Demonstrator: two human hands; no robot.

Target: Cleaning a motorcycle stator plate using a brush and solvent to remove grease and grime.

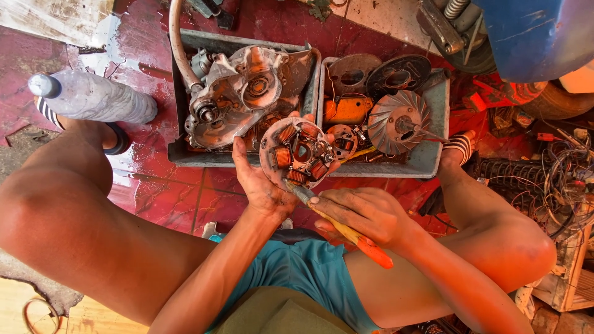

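1. The left hand (263,185) is clamped around the lower edge of a round stator plate (298,153) ringed with copper-wound coils, thumb up along the plate's left rim and palm underneath, so the plate's face tilts toward the camera.
2. The right hand (365,213) is closed on a screwdriver (337,224) with a yellow and orange handle. Its long axis runs from the orange butt, lower right of the grip, up and to the left, with the metal tip at the plate's lower edge.
3. The plate therefore lies just above and to the left of the right grip, touching the tool's tip, and directly within the left grip. The left hand is the nearer one.
4. Beyond both hands, on the wet red floor, stand two grey trays (427,161): the left holds an engine casing (244,93), the right a finned fan wheel (399,120) and dark discs.
5. Far left of the grips lies a plastic bottle (93,96).
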